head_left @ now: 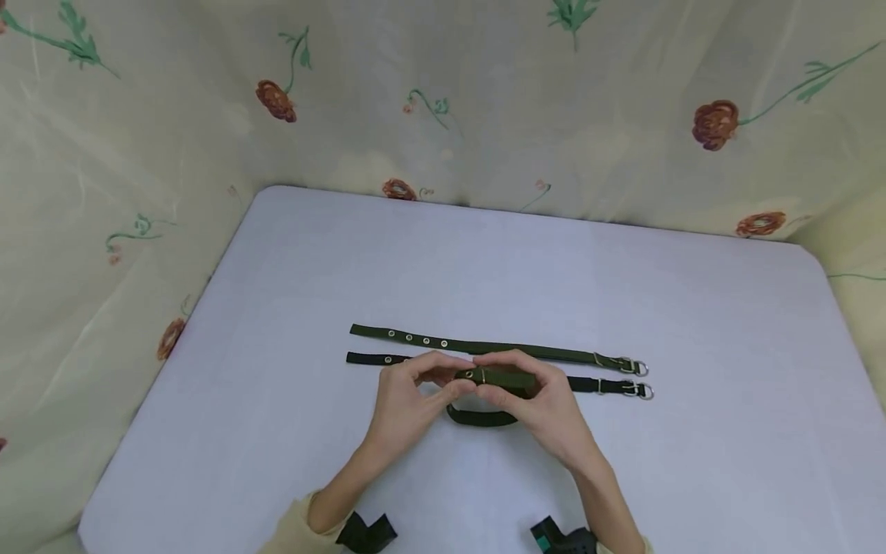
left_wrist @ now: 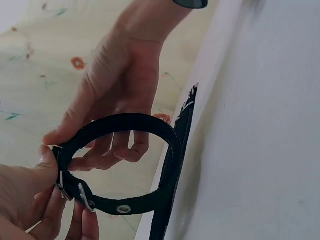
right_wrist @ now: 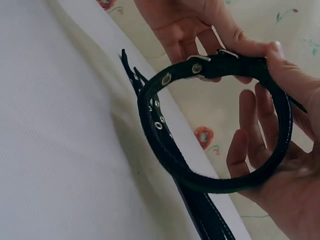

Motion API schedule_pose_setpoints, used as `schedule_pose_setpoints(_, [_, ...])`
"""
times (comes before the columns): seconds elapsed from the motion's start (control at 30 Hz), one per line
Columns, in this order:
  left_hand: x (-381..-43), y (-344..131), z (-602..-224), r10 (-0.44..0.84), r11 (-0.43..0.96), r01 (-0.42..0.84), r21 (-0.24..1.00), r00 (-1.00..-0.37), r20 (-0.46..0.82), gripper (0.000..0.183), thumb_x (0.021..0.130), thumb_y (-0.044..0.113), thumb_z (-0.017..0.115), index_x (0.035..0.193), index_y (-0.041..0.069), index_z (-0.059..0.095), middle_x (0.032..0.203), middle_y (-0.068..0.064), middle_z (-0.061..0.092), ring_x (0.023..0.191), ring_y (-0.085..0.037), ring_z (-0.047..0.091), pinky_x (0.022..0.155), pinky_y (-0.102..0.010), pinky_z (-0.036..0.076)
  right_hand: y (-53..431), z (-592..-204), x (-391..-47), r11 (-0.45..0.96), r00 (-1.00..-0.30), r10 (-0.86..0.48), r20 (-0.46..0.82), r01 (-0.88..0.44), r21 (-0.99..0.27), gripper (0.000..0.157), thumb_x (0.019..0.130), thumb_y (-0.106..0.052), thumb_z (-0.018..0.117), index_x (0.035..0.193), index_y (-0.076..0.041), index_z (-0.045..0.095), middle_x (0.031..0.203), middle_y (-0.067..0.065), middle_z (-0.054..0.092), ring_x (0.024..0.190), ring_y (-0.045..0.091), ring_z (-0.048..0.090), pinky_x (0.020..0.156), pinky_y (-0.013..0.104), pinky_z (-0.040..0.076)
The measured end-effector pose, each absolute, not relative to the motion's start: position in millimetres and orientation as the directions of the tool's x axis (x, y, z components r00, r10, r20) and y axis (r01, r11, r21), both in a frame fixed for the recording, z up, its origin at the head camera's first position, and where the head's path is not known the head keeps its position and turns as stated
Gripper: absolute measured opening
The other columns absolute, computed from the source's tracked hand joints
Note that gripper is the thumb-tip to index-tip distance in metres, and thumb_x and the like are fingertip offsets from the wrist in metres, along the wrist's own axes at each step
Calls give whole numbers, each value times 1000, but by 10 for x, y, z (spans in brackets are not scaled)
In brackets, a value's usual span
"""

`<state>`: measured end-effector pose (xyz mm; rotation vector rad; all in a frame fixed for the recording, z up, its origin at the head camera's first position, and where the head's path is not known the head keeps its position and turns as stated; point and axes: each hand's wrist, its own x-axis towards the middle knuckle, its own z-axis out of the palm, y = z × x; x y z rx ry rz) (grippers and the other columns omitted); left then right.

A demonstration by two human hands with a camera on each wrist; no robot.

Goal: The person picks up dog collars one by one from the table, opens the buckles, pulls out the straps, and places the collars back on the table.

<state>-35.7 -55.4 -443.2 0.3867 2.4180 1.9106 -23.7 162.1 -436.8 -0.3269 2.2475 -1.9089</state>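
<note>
A dark green webbing collar [head_left: 508, 379] is closed into a loop and held between both hands over the table. My left hand [head_left: 403, 404] pinches it near a metal eyelet, thumb and fingers on either side of the band. With thumb and fingers, my right hand [head_left: 554, 408] grips the band just to the right. The round loop [left_wrist: 127, 121] shows fully in the left wrist view. Metal loops and a buckle [right_wrist: 199, 60] sit on its upper side in the right wrist view, beside eyelets. The strap's end is partly hidden by fingers.
Behind the hands, a green collar [head_left: 512, 350] lies stretched flat, with eyelets at left and buckle and ring at right. A black collar [head_left: 584, 384] lies parallel in front of it, partly covered by the hands. The white table [head_left: 277, 277] meets a flowered curtain [head_left: 484, 100].
</note>
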Motion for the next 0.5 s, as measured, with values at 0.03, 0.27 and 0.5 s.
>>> schedule_pose_setpoints(0.03, [-357, -553, -4443, 216, 201, 164, 966, -969, 119, 22, 92, 17, 86, 113, 10, 82, 104, -7, 83, 90, -7, 75, 87, -27, 63, 1617, -4379, -233, 153, -960, -281, 17, -62, -986, 36, 100, -9, 77, 135, -15, 71, 133, 3, 73, 113, 11, 75, 94, 29, 64])
schedule_pose_setpoints(0.27, [-341, -529, -4463, 193, 155, 135, 979, -976, 104, 19, 96, 17, 83, 114, 10, 81, 104, -9, 83, 89, -6, 74, 85, -25, 63, 1552, -4409, -217, 174, -975, -204, 84, -121, -977, 32, 97, -10, 81, 127, -16, 73, 126, 7, 75, 109, 9, 75, 92, 28, 64])
schedule_pose_setpoints(0.5, [-322, -479, -4473, 118, 94, 56, 994, -992, 44, 23, 101, 15, 77, 121, 4, 75, 111, -16, 79, 94, -6, 76, 88, -22, 64, 1548, -4389, -212, 192, -992, -101, 75, -93, -977, 30, 95, -10, 83, 123, -14, 74, 121, 6, 75, 103, 8, 75, 91, 21, 61])
